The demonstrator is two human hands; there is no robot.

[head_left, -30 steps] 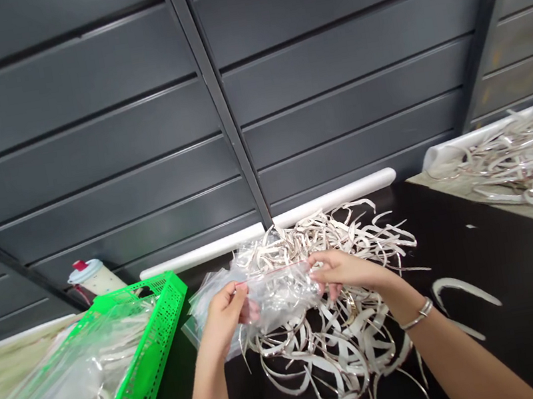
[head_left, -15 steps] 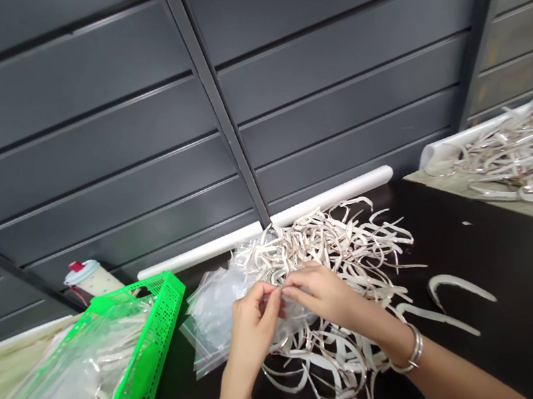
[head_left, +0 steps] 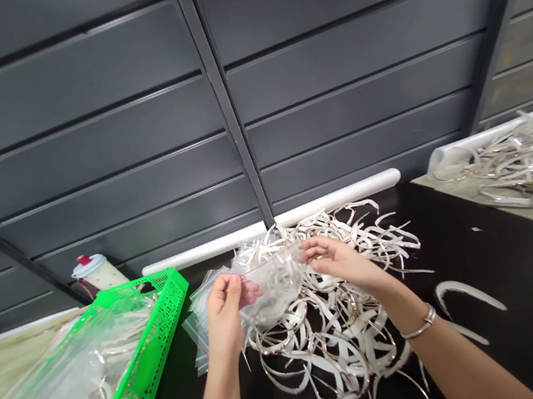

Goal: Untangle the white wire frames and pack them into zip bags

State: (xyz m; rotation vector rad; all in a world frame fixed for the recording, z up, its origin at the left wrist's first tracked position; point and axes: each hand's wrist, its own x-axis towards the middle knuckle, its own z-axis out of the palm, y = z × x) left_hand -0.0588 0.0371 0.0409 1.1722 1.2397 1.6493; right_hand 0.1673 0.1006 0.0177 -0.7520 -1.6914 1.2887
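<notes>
My left hand (head_left: 224, 314) and my right hand (head_left: 337, 262) hold a clear zip bag (head_left: 275, 286) between them by its red-lined mouth, which stands open. The bag hangs over a large tangled heap of thin, curved white-and-silver strips (head_left: 330, 344). Something pale shows inside the bag, but I cannot tell what. Below my left hand lies a stack of flat clear bags (head_left: 196, 325), partly hidden by that hand. A metal bangle (head_left: 421, 327) circles my right wrist.
A bright green perforated crate (head_left: 140, 361) holding a clear bag stands at left. Behind the heap run a white tube (head_left: 270, 224) and a grey slatted wall (head_left: 329, 82). A second strip heap (head_left: 529, 168) lies at right, beside loose strips (head_left: 468, 295) on the dark table (head_left: 506, 242).
My hands have moved apart from their close pinch half a second ago. The bag's mouth is now spread open between them, and the bag sits higher over the heap.
</notes>
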